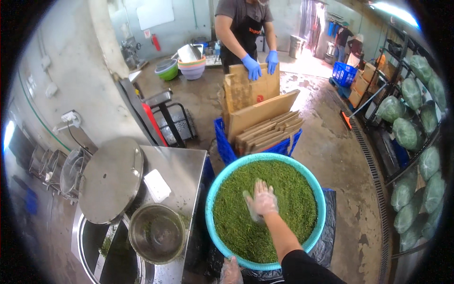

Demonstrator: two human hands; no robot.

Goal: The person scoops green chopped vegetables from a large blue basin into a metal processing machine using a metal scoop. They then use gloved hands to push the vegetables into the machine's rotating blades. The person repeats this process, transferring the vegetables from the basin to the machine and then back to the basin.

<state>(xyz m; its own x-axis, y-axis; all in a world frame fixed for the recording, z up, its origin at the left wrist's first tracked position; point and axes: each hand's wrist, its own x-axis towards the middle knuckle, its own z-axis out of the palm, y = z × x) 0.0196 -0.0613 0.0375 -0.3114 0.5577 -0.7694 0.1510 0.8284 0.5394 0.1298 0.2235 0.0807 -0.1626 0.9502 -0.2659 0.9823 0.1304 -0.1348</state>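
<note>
R hand (262,201) now, clear glove, on chopped greens (288,227) mid-basin; fingers nr together, pointing 12 o'clock, thumb spread to 10. L hand (231,271), gloved, at rim of turquoise basin (321,208), 7 o'clock; finger spread can't tell. From basin: steel bowl (157,233) approx 9, blue crate (223,144) w/ cardboard (265,118) at 12.

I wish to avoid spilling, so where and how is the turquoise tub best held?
Probably by the rim, two-handed, at its left and right, coming from the wearer's side: the tub is wide and round, its rim is bare there, and a blue crate stands beyond.
</note>
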